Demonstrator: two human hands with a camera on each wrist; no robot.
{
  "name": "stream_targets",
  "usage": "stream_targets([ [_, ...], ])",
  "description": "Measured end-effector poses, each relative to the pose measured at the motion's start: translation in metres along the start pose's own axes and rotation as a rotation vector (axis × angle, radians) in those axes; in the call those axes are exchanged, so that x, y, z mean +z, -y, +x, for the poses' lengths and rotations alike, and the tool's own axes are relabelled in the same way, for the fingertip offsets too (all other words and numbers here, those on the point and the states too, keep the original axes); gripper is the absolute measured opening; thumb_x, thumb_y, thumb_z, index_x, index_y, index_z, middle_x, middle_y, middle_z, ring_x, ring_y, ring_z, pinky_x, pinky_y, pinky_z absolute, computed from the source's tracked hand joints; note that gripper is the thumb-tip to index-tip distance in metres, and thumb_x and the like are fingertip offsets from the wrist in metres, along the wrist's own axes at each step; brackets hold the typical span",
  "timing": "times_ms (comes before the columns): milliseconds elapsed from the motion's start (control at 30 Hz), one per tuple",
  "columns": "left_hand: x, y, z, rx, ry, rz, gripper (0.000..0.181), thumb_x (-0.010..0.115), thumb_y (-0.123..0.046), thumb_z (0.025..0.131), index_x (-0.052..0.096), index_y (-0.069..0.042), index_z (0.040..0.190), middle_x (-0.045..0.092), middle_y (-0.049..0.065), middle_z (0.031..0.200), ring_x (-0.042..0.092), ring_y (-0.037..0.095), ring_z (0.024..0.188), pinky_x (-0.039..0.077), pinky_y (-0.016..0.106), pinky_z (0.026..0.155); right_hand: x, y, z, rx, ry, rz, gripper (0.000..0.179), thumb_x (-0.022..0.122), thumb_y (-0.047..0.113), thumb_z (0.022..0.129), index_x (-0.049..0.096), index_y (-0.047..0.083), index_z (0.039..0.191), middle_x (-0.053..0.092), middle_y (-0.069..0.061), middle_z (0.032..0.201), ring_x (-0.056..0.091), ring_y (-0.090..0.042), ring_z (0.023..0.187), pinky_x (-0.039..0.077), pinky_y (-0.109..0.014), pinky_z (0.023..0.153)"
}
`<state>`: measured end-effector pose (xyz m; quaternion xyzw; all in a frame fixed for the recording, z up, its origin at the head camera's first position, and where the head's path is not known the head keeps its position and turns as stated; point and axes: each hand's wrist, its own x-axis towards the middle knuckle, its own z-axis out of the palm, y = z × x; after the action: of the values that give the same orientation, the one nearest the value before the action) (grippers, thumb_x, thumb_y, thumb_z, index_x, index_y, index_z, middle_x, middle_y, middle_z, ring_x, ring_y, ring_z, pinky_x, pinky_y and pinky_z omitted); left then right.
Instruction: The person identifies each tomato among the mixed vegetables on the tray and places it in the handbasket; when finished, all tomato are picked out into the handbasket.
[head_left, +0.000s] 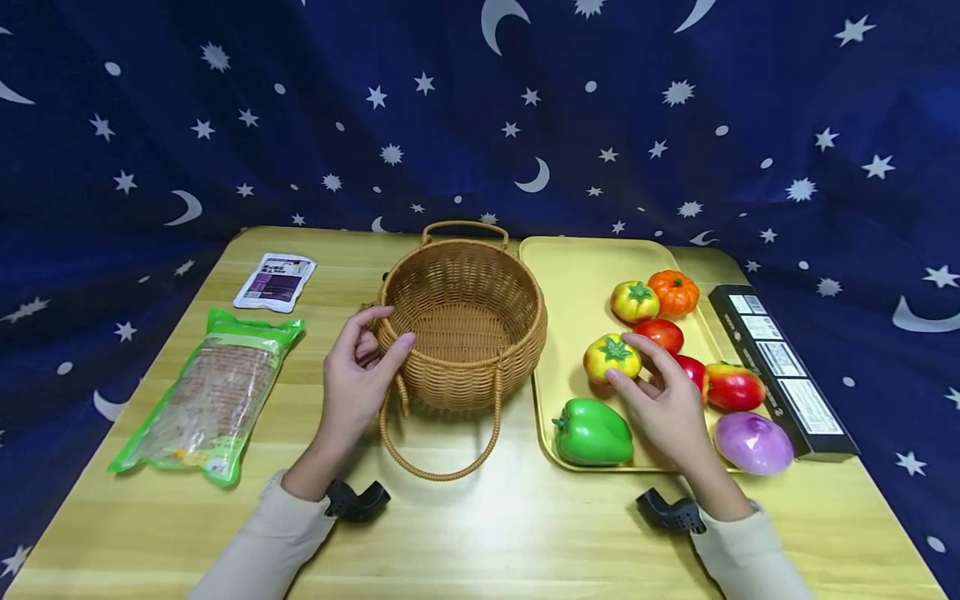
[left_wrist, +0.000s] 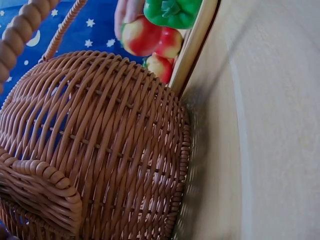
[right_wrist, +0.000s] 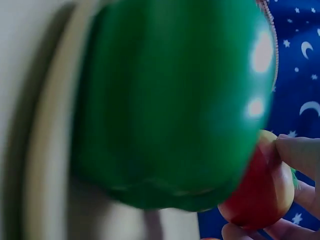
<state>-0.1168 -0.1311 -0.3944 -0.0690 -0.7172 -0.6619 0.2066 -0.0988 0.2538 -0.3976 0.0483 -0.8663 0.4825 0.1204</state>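
A round wicker basket (head_left: 461, 379) stands mid-table, one handle up at the back and the other hanging down in front. My left hand (head_left: 351, 379) holds its left rim, thumb and index finger over the edge. In the left wrist view the woven side (left_wrist: 115, 135) fills much of the picture. My right hand (head_left: 667, 408) pinches a yellow-and-red toy tomato (head_left: 603, 358) with a green leafy top. In the right wrist view the fingers close round this tomato (right_wrist: 255, 195), partly behind the green bell pepper (right_wrist: 175, 100).
A yellow tray (head_left: 570, 262) carries another yellow tomato (head_left: 630, 304), an orange pumpkin (head_left: 675, 293), several red fruits and the pepper. A purple onion (head_left: 753, 443) lies at its corner, a black box (head_left: 783, 375) beyond. Left lie a green-edged food packet (head_left: 213, 392) and a white-purple pouch (head_left: 276, 282).
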Motion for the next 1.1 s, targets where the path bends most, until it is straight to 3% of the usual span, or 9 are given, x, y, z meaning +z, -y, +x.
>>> stream_targets([
  [167,0.000,0.001,0.000,-0.003,-0.001,0.000,0.038,0.081,-0.020,0.091,0.067,-0.015,0.126,0.025,0.008,0.074,0.027,0.012,0.063,0.026,0.020,0.052,-0.004,0.013,0.010,-0.044,-0.004,0.022,0.056,0.078,0.010,0.092,0.059,0.014,0.144,0.057,-0.011,0.141,0.059,-0.010,0.118,0.050,-0.014,0.086],
  [400,0.001,0.001,0.000,-0.011,-0.002,-0.005,0.038,0.081,-0.019,0.090,0.067,-0.014,0.126,0.026,0.006,0.074,0.028,0.012,0.064,0.026,0.019,0.052,-0.011,0.038,0.027,-0.057,0.069,0.103,0.053,0.074,0.009,0.095,0.057,0.012,0.145,0.051,-0.013,0.147,0.056,-0.015,0.126,0.050,-0.017,0.089],
  [533,0.000,0.001,0.000,-0.027,-0.003,-0.001,0.040,0.081,-0.017,0.090,0.066,-0.014,0.127,0.026,0.008,0.074,0.028,0.012,0.064,0.026,0.019,0.052,-0.013,0.053,0.037,-0.042,0.113,0.159,0.053,0.074,0.009,0.095,0.057,0.011,0.145,0.052,-0.010,0.146,0.057,-0.012,0.124,0.051,-0.018,0.089],
  [667,0.000,0.001,0.000,-0.041,-0.006,0.009,0.042,0.080,-0.011,0.090,0.065,-0.011,0.130,0.025,0.012,0.074,0.027,0.012,0.064,0.025,0.018,0.053,-0.015,0.068,0.047,-0.026,0.151,0.185,0.052,0.074,0.010,0.095,0.057,0.013,0.145,0.055,-0.007,0.140,0.060,-0.012,0.118,0.053,-0.019,0.084],
  [733,0.000,-0.001,0.000,-0.043,-0.007,0.012,0.042,0.079,-0.007,0.091,0.064,-0.008,0.130,0.025,0.014,0.074,0.026,0.012,0.064,0.024,0.018,0.054,-0.016,0.076,0.052,-0.022,0.175,0.171,0.052,0.073,0.014,0.096,0.057,0.016,0.146,0.056,-0.005,0.137,0.061,-0.014,0.114,0.053,-0.018,0.074],
  [800,0.001,-0.009,-0.001,-0.042,-0.003,0.015,0.041,0.077,-0.005,0.091,0.063,-0.004,0.129,0.024,0.016,0.073,0.026,0.012,0.064,0.025,0.019,0.054,-0.017,0.084,0.057,-0.016,0.197,0.149,0.052,0.074,0.019,0.097,0.057,0.020,0.146,0.057,-0.002,0.137,0.061,-0.014,0.113,0.051,-0.019,0.070],
  [933,0.003,-0.026,-0.002,-0.027,0.005,0.026,0.038,0.076,-0.004,0.092,0.063,0.000,0.127,0.025,0.016,0.073,0.028,0.013,0.064,0.027,0.020,0.055,-0.016,0.100,0.069,-0.009,0.248,0.137,0.052,0.074,0.025,0.096,0.056,0.024,0.146,0.056,0.001,0.139,0.061,-0.016,0.114,0.052,-0.019,0.079],
  [1000,0.003,-0.021,-0.002,-0.012,0.004,0.030,0.038,0.078,-0.008,0.092,0.064,-0.004,0.127,0.026,0.014,0.073,0.028,0.013,0.064,0.027,0.021,0.054,-0.013,0.107,0.076,-0.013,0.265,0.123,0.052,0.075,0.027,0.096,0.057,0.025,0.145,0.055,0.003,0.141,0.060,-0.017,0.118,0.050,-0.020,0.090],
  [1100,0.001,-0.007,-0.001,-0.001,-0.005,0.029,0.039,0.080,-0.013,0.091,0.066,-0.011,0.127,0.027,0.010,0.073,0.028,0.013,0.064,0.027,0.020,0.053,-0.006,0.114,0.089,-0.022,0.302,0.126,0.051,0.075,0.030,0.096,0.058,0.025,0.144,0.054,0.004,0.142,0.060,-0.018,0.118,0.049,-0.021,0.094],
])
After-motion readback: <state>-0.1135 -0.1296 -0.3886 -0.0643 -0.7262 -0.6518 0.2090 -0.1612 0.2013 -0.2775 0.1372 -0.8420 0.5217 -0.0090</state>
